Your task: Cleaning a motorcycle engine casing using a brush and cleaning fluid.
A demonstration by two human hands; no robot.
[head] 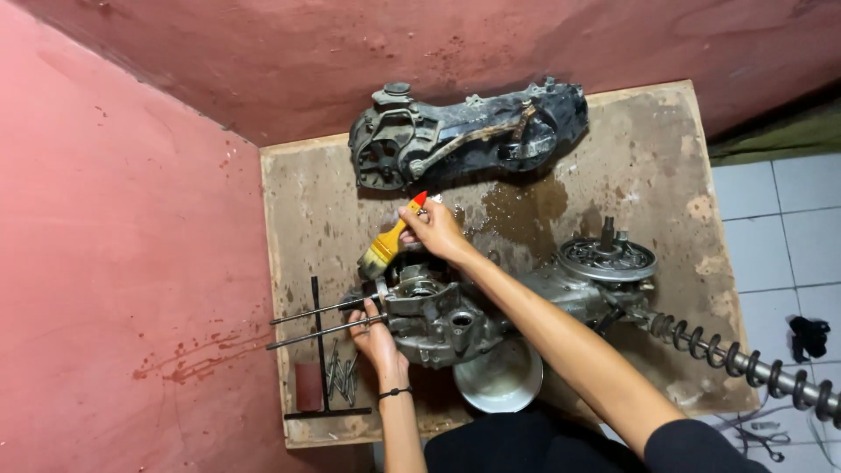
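Note:
A grey, oily engine block (455, 315) lies on a stained wooden board (648, 166). My right hand (435, 229) grips a paintbrush (390, 245) with a yellow and red handle, its bristles down at the left end of the engine. My left hand (375, 331) rests against that same end, where two long steel studs (315, 322) stick out to the left. A round finned pulley (607, 258) sits on the engine's right end.
A black crankcase cover (469, 136) lies at the board's far edge by the red wall. A metal bowl (499, 381) sits under the engine near me. A T-handle wrench (321, 350) and loose bolts lie at the left. A coiled shock spring (745, 361) reaches right over white tiles.

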